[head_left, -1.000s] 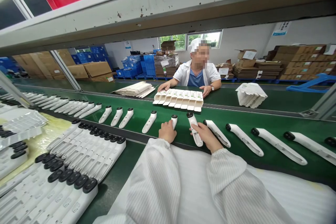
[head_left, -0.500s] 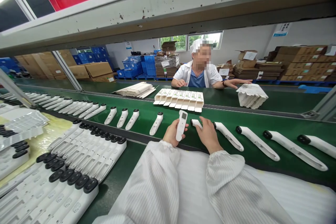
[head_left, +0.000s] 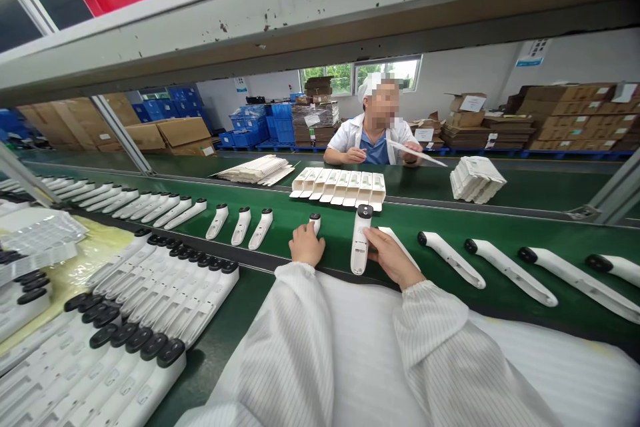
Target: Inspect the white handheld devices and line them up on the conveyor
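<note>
My right hand grips a white infrared thermometer by its side, upright above the green belt, its black head on top and a recessed slot low on the handle. Behind the fingers lies another white thermometer, its head hidden. To the left, my left hand is closed over a thermometer on the belt; only its black-capped head and some white casing show past the fingers.
More thermometers lie along the green belt. Stacked thermometers fill the left bench. Across the belt stand open white boxes and folded cartons, before a co-worker holding a flat white piece. A shelf beam crosses overhead.
The thermometer that my left hand held is now in my right hand, turned with its other face showing. My left hand has moved left onto another one. The belt's thermometers have shifted right.
</note>
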### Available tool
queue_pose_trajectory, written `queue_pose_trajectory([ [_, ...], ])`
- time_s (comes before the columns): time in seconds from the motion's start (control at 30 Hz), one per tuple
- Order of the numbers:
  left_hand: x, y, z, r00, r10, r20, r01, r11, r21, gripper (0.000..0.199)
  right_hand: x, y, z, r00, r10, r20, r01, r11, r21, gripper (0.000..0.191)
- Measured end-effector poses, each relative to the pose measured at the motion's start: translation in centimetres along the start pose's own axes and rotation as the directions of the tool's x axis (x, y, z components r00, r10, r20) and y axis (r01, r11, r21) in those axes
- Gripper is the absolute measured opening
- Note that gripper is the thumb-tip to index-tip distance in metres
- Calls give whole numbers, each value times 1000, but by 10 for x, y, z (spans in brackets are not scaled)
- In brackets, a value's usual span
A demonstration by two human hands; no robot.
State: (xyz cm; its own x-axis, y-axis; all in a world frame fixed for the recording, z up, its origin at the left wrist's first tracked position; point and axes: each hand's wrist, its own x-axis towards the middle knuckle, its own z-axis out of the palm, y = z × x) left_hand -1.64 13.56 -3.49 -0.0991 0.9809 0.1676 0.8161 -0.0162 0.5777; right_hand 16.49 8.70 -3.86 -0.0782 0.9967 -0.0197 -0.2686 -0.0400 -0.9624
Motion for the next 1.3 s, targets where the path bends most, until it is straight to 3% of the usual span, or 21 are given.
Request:
queue_pose_trajectory([
  [0.07,3,-7,0,997,-39,67,30,991,129,51,-1,-1,0,1000,17,4,-16,1000,-24,37],
  [0.1,4,-9,0,994,-51,94,41,993,107,52,-1,-1,0,1000,23,3,-23,999,-34,37],
  [0.13,5,-9,2,992,-59,107,57,998,27,53,-1,0,0,999,32,-4,-32,999,-40,37],
  [0.2,5,-5,4,984,-108,142,146,946,-291,50,1,3,-2,997,72,-33,-74,995,-66,38],
  [0.23,4,-2,5,972,-130,198,213,847,-487,46,3,6,-4,994,88,-60,-94,990,-102,37],
  [0.3,1,5,6,924,-108,367,368,516,-774,37,9,12,-10,986,77,-151,-113,961,-253,32],
  [0.37,-4,13,6,862,-25,507,499,222,-838,30,14,18,-16,969,10,-246,-124,882,-454,26],
  [0.4,-7,17,6,836,15,548,541,141,-829,28,16,20,-19,959,-35,-281,-130,827,-546,24],
  [0.47,-14,25,8,808,52,586,582,80,-809,29,18,22,-23,940,-114,-320,-148,711,-687,26],
  [0.57,-22,36,12,806,35,591,588,74,-806,30,16,19,-21,909,-282,-307,-101,567,-817,36],
  [0.63,-26,41,16,808,-2,589,587,80,-806,26,14,15,-15,873,-409,-265,-2,540,-841,38],
  [0.7,-30,44,20,830,1,558,556,76,-827,25,11,10,-7,868,-446,-219,122,620,-775,34],
  [0.77,-32,47,24,866,38,498,496,51,-867,32,10,7,1,928,-336,-160,189,797,-574,34],
  [0.83,-33,47,27,892,64,448,447,34,-894,35,9,5,5,980,-178,-87,144,941,-306,38],
  [0.9,-30,45,27,895,72,440,435,73,-897,30,8,3,5,996,-79,-44,74,991,-110,43],
  [0.97,-23,39,24,905,69,421,399,213,-892,22,6,1,4,999,-41,-29,41,999,-17,41],
  [1.07,-8,22,10,978,33,206,140,628,-766,20,3,-2,1,999,-11,-36,11,1000,22,35],
  [1.13,1,6,-2,998,34,-54,-54,891,-450,29,0,-4,0,999,11,-47,-10,1000,24,34],
  [1.17,5,-2,-8,989,23,-148,-61,965,-256,37,-1,-5,0,999,20,-40,-19,1000,23,33],
  [1.23,9,-16,-16,985,-62,-163,71,996,46,47,-2,-6,1,999,32,-19,-32,999,19,32],
  [1.3,11,-24,-20,986,-149,-68,160,966,203,48,-4,-7,2,999,39,-6,-38,999,11,33],
])
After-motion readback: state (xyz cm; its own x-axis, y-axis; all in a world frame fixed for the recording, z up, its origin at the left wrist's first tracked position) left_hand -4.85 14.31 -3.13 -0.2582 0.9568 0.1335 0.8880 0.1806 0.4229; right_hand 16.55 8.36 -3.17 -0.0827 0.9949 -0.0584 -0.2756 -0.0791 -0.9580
